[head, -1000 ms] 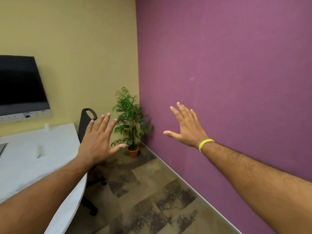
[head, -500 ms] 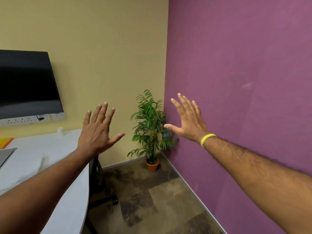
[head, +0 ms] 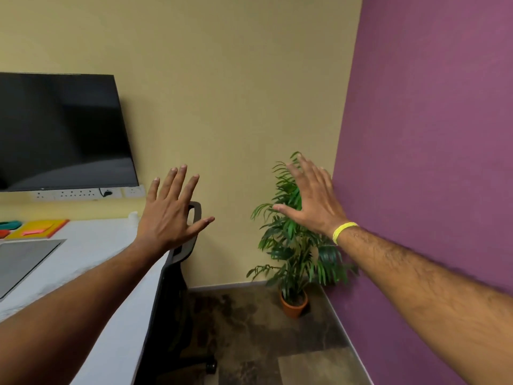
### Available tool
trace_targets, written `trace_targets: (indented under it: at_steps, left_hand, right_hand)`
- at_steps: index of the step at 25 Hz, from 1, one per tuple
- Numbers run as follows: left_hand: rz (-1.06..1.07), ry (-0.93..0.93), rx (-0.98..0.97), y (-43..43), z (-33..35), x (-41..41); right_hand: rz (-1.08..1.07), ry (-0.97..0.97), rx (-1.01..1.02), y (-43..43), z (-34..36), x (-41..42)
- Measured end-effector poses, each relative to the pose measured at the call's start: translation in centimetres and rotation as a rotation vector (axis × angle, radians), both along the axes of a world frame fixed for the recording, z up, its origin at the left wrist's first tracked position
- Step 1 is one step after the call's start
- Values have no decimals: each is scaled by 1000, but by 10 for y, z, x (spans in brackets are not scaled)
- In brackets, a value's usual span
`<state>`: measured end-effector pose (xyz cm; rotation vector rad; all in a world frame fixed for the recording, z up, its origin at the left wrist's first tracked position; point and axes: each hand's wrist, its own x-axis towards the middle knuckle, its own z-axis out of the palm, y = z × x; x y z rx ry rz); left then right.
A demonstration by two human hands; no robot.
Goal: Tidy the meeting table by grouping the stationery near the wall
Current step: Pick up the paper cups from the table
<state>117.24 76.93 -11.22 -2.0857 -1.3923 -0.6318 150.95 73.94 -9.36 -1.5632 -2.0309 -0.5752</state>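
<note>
The left hand and right hand were spread flat, holding nothing. A hasty sweep toward nine o'clock might have scattered the stationery. There, on the white meeting table close to the beige wall, lay a flat yellow-orange pad with a pink note, and a teal piece beside it.

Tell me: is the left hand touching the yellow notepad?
Apart. The head view shows bare table between the raised left hand and the yellow notepad.
</note>
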Motion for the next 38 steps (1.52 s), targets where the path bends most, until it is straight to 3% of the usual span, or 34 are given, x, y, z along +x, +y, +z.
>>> trace_targets:
  at_steps: [8,20,26,32,38]
  left_hand:
    - [254,-7,-31,144,-10,-21]
    - [665,-141,-190,305,-83,-182]
    - [866,-205,-278,336,-113,-231]
    - [1045,-302,-355,382,-176,-266]
    - [1174,-399,-483,425,-243,-289]
  right_hand:
    - [272,21,-52,230,-7,-26]
    - [656,-54,-161,521,-70,-215]
    - [859,-82,-213,615,-102,-327]
    - [1050,-110,-362,691,-177,-422]
    - [1045,-65,-614,751,-274,-480]
